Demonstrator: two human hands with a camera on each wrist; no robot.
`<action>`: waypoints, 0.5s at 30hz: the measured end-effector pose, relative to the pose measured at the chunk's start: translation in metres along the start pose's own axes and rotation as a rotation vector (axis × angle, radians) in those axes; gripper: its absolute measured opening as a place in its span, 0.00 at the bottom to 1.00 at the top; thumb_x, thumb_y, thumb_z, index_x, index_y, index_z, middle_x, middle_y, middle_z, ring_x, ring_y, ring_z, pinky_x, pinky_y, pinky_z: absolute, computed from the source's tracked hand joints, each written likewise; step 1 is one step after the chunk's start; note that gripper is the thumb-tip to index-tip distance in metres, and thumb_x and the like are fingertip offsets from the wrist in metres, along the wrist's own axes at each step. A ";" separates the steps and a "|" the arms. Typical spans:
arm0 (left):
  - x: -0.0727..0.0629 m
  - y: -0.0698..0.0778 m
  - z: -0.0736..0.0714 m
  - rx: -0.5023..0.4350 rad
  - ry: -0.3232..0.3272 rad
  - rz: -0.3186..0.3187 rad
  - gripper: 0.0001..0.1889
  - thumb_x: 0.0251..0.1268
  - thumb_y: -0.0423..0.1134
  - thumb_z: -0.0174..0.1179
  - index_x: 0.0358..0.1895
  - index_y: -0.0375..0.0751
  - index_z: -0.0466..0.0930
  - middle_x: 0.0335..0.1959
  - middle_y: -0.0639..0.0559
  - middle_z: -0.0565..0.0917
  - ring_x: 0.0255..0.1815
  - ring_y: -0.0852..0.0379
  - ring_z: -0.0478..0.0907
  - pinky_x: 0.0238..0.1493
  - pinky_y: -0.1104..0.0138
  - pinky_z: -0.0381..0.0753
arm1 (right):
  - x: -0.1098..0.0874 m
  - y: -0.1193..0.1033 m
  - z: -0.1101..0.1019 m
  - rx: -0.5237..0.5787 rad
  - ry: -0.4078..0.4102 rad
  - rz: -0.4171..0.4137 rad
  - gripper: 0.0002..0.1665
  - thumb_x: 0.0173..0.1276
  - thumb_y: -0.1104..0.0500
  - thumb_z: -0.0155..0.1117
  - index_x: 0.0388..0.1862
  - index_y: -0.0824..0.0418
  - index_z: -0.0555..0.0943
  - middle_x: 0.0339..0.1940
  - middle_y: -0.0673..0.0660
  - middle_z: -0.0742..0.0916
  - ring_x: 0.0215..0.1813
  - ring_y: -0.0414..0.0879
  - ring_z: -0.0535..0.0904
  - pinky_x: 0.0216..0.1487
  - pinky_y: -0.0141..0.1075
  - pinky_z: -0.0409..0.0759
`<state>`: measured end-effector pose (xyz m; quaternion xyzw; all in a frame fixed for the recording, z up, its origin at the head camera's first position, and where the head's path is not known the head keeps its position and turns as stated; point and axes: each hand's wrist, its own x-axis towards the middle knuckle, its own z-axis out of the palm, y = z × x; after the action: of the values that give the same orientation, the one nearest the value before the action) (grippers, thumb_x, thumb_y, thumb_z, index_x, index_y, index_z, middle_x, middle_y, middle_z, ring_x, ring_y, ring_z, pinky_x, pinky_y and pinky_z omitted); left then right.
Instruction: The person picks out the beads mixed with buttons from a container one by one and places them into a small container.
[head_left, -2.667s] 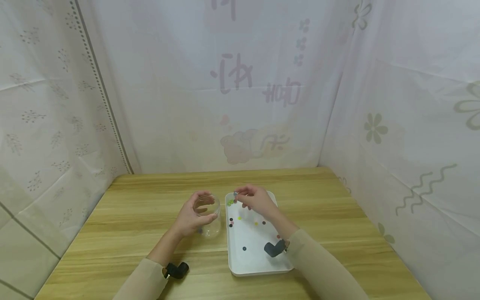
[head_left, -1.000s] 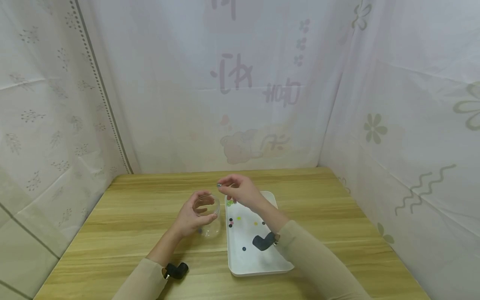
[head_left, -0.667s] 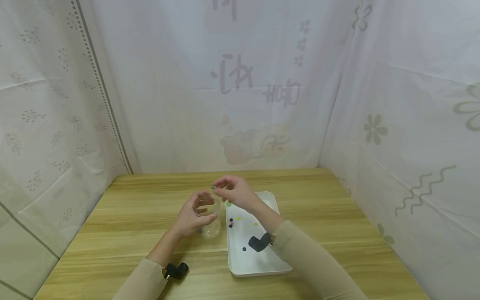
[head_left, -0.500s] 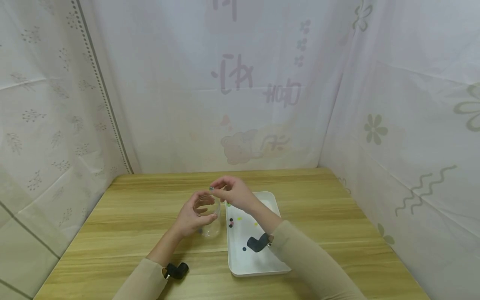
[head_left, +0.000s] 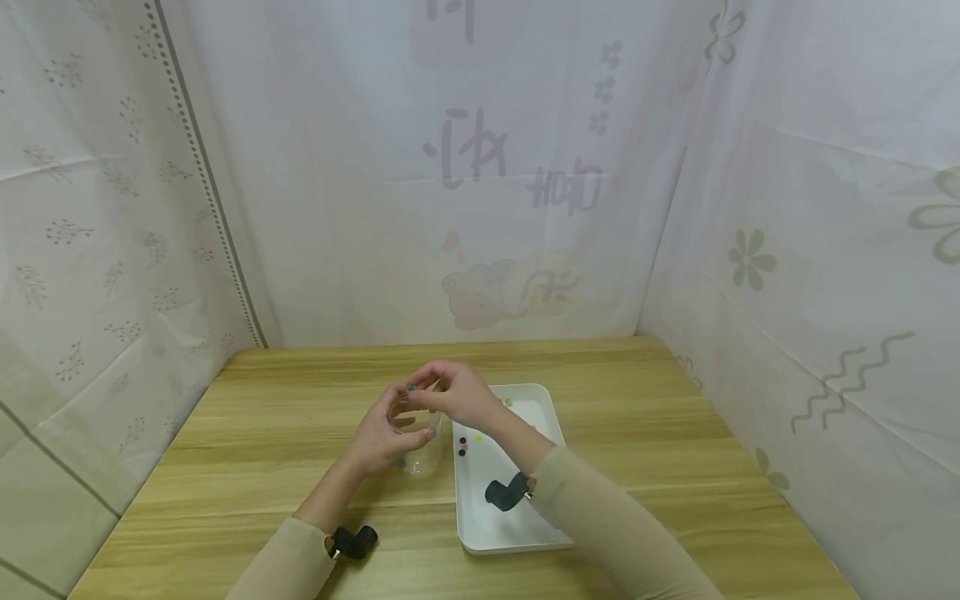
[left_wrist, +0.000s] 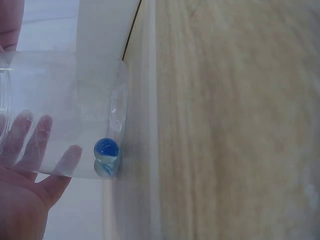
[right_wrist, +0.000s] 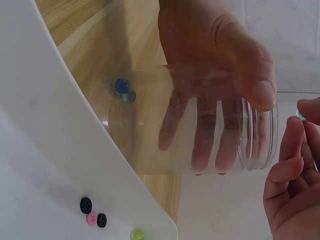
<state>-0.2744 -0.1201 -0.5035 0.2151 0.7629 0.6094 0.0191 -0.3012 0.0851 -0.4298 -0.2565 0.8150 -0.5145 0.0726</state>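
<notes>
My left hand [head_left: 381,435] grips a clear plastic jar [head_left: 422,457] near its open mouth, fingers curled round the wall. At the jar's bottom lie a blue marble [left_wrist: 106,148] and a clear, blue-streaked marble [left_wrist: 103,168], touching in the left wrist view. Between the thumb and fingertips of my right hand [head_left: 461,398] is pinched another small bluish glass marble [right_wrist: 300,114]. In the right wrist view, this hand is just off the jar's threaded rim; in the head view, its fingertips overlap the mouth.
A white tray [head_left: 517,537] stands right of the jar, partly under my right forearm. In it lie black buttons [right_wrist: 86,205], a pink button [right_wrist: 92,218], a yellow piece [head_left: 479,438] and a green marble [right_wrist: 137,234]. The wooden table [head_left: 247,467] is bordered by hanging curtains [head_left: 360,208].
My right hand has carried the bluish marble left from the tray's far corner, then lowered it to the jar's mouth. My left hand and the jar have stayed in place.
</notes>
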 end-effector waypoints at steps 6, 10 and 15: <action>0.000 0.001 0.000 0.003 0.001 -0.007 0.42 0.67 0.40 0.77 0.79 0.43 0.65 0.79 0.41 0.74 0.80 0.34 0.73 0.76 0.38 0.78 | 0.001 -0.001 0.004 -0.050 0.016 0.001 0.10 0.75 0.49 0.75 0.52 0.46 0.91 0.47 0.46 0.90 0.40 0.42 0.82 0.36 0.32 0.79; 0.000 0.001 0.000 -0.003 -0.001 -0.014 0.43 0.66 0.41 0.77 0.81 0.43 0.64 0.80 0.40 0.73 0.80 0.33 0.73 0.76 0.38 0.78 | 0.002 -0.001 0.007 -0.070 0.020 0.006 0.10 0.75 0.47 0.76 0.51 0.44 0.91 0.47 0.45 0.90 0.42 0.42 0.82 0.36 0.33 0.80; 0.000 0.000 0.000 0.005 -0.002 -0.016 0.43 0.67 0.41 0.77 0.81 0.44 0.63 0.80 0.41 0.72 0.80 0.33 0.73 0.76 0.37 0.78 | 0.003 -0.003 0.009 -0.093 0.023 -0.006 0.11 0.74 0.47 0.76 0.51 0.46 0.91 0.51 0.47 0.88 0.40 0.41 0.79 0.34 0.31 0.77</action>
<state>-0.2740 -0.1205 -0.5030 0.2096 0.7660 0.6072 0.0243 -0.2990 0.0754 -0.4305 -0.2558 0.8382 -0.4791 0.0496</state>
